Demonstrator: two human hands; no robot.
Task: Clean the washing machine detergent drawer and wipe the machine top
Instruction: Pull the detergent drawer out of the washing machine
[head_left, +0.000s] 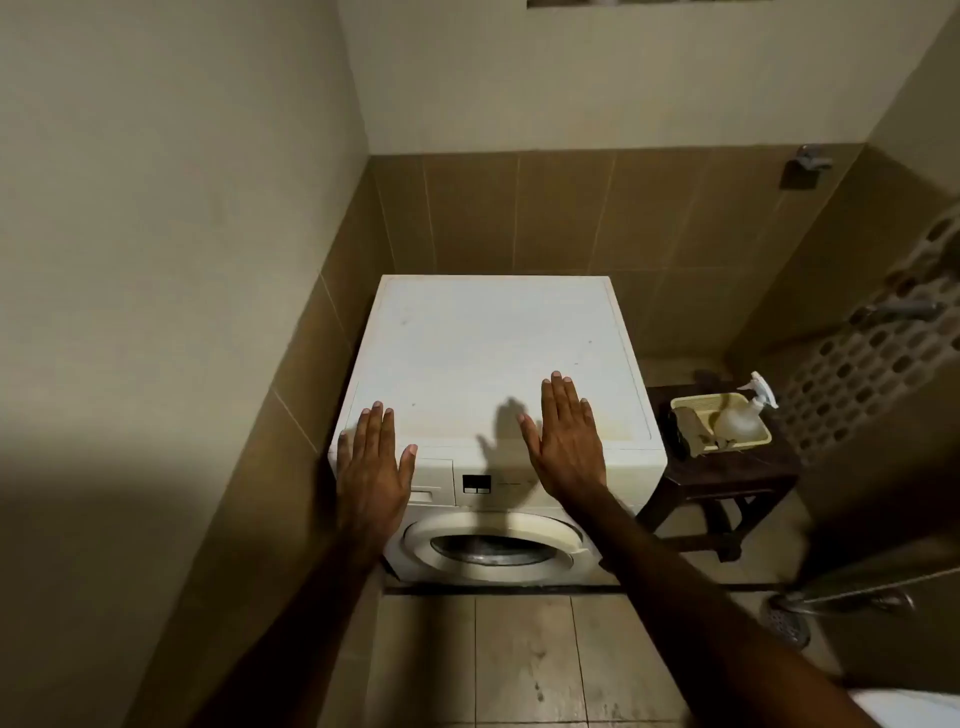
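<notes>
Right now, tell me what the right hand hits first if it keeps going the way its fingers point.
Likely nothing soon: the right hand points across the bare machine top toward the tiled back wall. Its height above the top is unclear.

The washing machine top (493, 364) lies bare, open to reach from the front. The left wall (291, 364) stands just beside the machine's left edge, crowding the left hand (371, 467) there. The tiled back wall (519, 218) closes the rear. On the right, a dark stool (727, 473) carrying a yellow basket (748, 447) with a spray bottle (740, 415) stands just beside the machine.
</notes>
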